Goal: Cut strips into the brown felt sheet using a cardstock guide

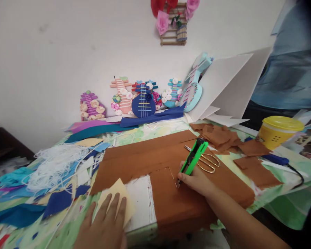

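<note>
My right hand (197,180) is closed around a green utility knife (194,157), its tip down on the brown sheet (140,157). Thin cut or scored lines run across the brown surface just left of the blade. My left hand (106,221) lies flat with fingers spread on a pale yellow piece of paper (128,204). Beneath and beside that paper, a white board (142,199) shows where the brown covering stops. Gold-handled scissors (209,162) rest on the brown sheet, right of the knife.
White string (59,166) lies tangled among blue scraps at left. Brown scraps (220,136), a yellow-lidded tub (280,129) and a blue-handled corded tool (276,159) are at right. Paper instrument models, including a dark blue one (143,103), and white boards (223,79) stand along the wall.
</note>
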Tool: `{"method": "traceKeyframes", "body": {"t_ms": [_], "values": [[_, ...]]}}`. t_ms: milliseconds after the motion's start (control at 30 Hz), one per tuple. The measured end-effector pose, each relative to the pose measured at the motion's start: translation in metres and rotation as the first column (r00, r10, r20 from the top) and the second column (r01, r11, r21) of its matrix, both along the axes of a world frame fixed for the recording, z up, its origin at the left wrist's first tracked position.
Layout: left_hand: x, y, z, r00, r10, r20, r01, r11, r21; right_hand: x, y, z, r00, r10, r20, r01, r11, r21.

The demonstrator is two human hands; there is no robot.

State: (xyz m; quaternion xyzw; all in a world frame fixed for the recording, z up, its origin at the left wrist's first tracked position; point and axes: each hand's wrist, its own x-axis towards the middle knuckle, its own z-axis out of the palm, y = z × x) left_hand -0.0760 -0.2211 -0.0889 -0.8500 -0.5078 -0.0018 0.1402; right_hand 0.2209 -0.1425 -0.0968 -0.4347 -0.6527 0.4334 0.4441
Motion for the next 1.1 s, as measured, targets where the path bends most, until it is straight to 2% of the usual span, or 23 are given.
{"method": "traceKeyframes", "body": {"t_ms": [67, 133, 300, 433, 500, 700, 833, 900, 1100], "values": [[0.005, 0.002, 0.007, 0.999, -0.022, -0.025, 0.018, 0.990, -0.142, -0.001, 0.000, -0.002, 1.000, -0.003, -0.009, 0.003, 1.000, 0.006], [0.020, 0.004, 0.016, 0.997, -0.083, 0.001, 0.081, 0.972, -0.221, -0.001, -0.001, -0.004, 1.000, -0.007, -0.003, 0.007, 1.000, 0.014], [0.081, 0.012, 0.040, 0.950, -0.282, 0.132, 0.309, 0.908, -0.283, -0.004, -0.004, 0.000, 0.993, -0.022, 0.118, 0.016, 0.998, 0.054], [0.114, 0.022, 0.047, 0.901, -0.393, 0.182, 0.431, 0.850, -0.303, -0.006, -0.006, 0.004, 0.981, -0.063, 0.184, 0.050, 0.996, 0.075], [0.119, 0.027, 0.044, 0.885, -0.437, 0.162, 0.467, 0.831, -0.302, -0.007, -0.007, 0.004, 0.973, -0.082, 0.216, 0.067, 0.995, 0.076], [0.117, 0.037, 0.023, 0.872, -0.476, 0.119, 0.489, 0.828, -0.275, -0.007, -0.013, 0.004, 0.950, -0.056, 0.308, 0.058, 0.998, 0.004], [0.111, 0.047, 0.010, 0.787, -0.598, 0.150, 0.617, 0.766, -0.182, -0.009, -0.015, 0.006, 0.933, -0.044, 0.356, 0.060, 0.998, -0.035], [0.108, 0.050, 0.004, 0.750, -0.641, 0.165, 0.660, 0.740, -0.128, -0.008, -0.014, 0.006, 0.937, -0.040, 0.347, 0.064, 0.996, -0.058], [0.104, 0.053, -0.004, 0.743, -0.639, 0.201, 0.662, 0.746, -0.076, -0.002, -0.010, 0.000, 0.966, -0.004, 0.257, 0.034, 0.993, -0.112]]}}
